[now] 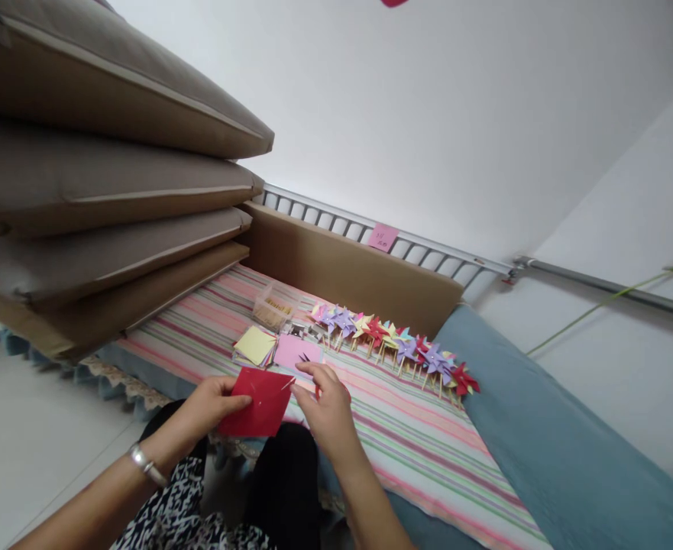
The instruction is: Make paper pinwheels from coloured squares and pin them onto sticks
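My left hand [213, 403] pinches the left edge of a red paper square [257, 402] and holds it up over the front of the striped bed cover [416, 435]. My right hand [325, 410] is closed beside the paper's right edge, with something small and red in its fingers that I cannot make out. Just beyond my hands lie a pink sheet [296, 351] and a stack of yellow paper squares [254, 344]. A row of several finished paper pinwheels [393, 345] on sticks lies behind them.
A clear plastic box of wooden sticks [273, 307] sits by the paper stack. Stacked brown cushions [101, 191] loom at the left. A brown board [347, 267] and metal rail [405, 244] close off the back. A blue blanket [559, 451] covers the right side.
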`<state>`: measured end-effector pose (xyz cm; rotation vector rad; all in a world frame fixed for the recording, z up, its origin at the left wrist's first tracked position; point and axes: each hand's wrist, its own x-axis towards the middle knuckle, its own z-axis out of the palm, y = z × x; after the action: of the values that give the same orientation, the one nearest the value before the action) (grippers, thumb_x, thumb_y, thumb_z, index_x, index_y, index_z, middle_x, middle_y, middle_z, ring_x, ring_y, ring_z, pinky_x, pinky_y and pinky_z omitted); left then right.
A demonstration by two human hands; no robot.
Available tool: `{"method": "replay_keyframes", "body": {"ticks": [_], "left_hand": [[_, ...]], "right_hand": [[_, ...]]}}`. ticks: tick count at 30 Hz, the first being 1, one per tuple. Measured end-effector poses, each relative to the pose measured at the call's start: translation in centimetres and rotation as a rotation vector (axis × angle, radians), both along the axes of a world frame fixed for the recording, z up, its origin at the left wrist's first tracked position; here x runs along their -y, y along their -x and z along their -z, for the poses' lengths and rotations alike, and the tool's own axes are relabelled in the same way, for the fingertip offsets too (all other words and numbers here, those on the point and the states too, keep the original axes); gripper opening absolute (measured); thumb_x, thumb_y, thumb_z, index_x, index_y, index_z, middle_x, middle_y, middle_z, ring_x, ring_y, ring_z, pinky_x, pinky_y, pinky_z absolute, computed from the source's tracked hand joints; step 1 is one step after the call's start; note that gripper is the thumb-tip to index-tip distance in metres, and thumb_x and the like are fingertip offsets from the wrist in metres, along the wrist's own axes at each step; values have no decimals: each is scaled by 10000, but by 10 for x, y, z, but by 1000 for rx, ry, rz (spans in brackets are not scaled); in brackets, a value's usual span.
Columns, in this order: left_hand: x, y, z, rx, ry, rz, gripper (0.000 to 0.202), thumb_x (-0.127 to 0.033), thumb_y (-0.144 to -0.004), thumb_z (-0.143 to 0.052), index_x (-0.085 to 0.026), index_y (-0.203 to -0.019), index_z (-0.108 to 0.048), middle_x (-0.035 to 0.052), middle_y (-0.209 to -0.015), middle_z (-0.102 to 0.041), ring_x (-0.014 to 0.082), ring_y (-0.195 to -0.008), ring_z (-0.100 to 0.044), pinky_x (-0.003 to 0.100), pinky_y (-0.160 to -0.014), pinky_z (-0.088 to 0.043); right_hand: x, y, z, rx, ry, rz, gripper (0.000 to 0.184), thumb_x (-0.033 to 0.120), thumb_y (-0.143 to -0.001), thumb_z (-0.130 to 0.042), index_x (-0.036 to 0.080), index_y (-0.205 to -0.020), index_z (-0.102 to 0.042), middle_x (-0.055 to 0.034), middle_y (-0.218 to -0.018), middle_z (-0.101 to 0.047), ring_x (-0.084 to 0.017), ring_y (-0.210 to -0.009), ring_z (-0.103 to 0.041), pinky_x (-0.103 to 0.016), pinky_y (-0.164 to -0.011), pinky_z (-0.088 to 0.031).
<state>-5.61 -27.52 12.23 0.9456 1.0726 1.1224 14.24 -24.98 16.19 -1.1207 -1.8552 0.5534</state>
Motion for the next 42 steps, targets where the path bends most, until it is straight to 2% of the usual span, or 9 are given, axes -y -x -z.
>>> {"method": "replay_keyframes", "body": {"ticks": [6, 12, 19, 24, 29, 32, 36, 40, 42], "left_hand": [[3, -7, -3, -56, 31, 70, 213, -286, -540, -767, -106, -640, -710, 51, -547, -691, 192, -495, -598, 260, -519, -417], [8, -1, -13, 41, 59, 49, 272, -330, -552, -776, -106, -697, -720, 73, -619, -716, 212, -583, -637, 284, -605, -456], [-3, -2, 4, -68, -20, 41, 207, -310, -559, -755, -124, -629, -695, 32, -546, -678, 175, -486, -570, 256, -517, -396], [1, -7, 2, -394, -272, -12, 131, -279, -670, -655, -159, -653, -706, 12, -580, -671, 179, -538, -555, 248, -527, -375], [11, -10, -11, -655, -535, -70, 117, -232, -728, -622, -225, -742, -737, 39, -717, -696, 217, -709, -599, 269, -680, -414], [14, -8, -12, -548, -561, -222, 240, -243, -682, -690, -242, -920, -724, 66, -977, -695, 254, -970, -583, 296, -881, -390], [16, 1, -3, -166, -305, -398, 444, -337, -677, -718, -232, -1099, -624, 76, -1213, -605, 265, -1151, -505, 326, -942, -383], [20, 3, 9, 387, 100, -234, 309, -415, -783, -602, -182, -983, -633, 104, -1050, -670, 264, -995, -609, 375, -817, -485], [23, -2, 9, 581, 181, -111, 289, -415, -808, -575, -151, -900, -648, 109, -938, -692, 250, -897, -642, 380, -774, -510]], "right_hand": [[1, 23, -8, 182, 51, -174, 278, 177, -697, -681, 235, -970, -684, -46, -966, -671, -240, -960, -578, -373, -883, -424], [-6, 18, -6, 75, -21, -9, 290, 211, -757, -614, 201, -1045, -644, -72, -1027, -648, -238, -1019, -563, -370, -911, -409], [5, 11, -13, 46, -1, -46, 220, 174, -763, -581, 214, -955, -679, -43, -897, -650, -183, -778, -596, -306, -763, -460], [11, 18, -7, 23, 122, -112, 328, 172, -729, -615, 262, -1038, -676, -28, -976, -641, -144, -614, -574, -295, -651, -473], [10, 22, 5, -11, 130, -148, 167, 149, -747, -591, 238, -796, -723, -23, -772, -642, -188, -684, -604, -302, -653, -473], [11, 18, 4, -51, 33, -109, 149, 156, -783, -578, 227, -784, -708, -34, -788, -657, -193, -751, -616, -290, -673, -477], [14, 9, 7, -107, -162, -63, 147, 177, -829, -557, 235, -828, -692, -56, -942, -678, -199, -904, -617, -309, -806, -475], [16, 6, 22, -92, -287, -45, 201, 131, -830, -529, 241, -901, -681, -74, -1026, -671, -214, -971, -613, -348, -873, -468], [18, 8, 30, -79, -317, -63, 245, 101, -825, -505, 245, -936, -670, -78, -1064, -661, -215, -997, -611, -356, -880, -477]]}}
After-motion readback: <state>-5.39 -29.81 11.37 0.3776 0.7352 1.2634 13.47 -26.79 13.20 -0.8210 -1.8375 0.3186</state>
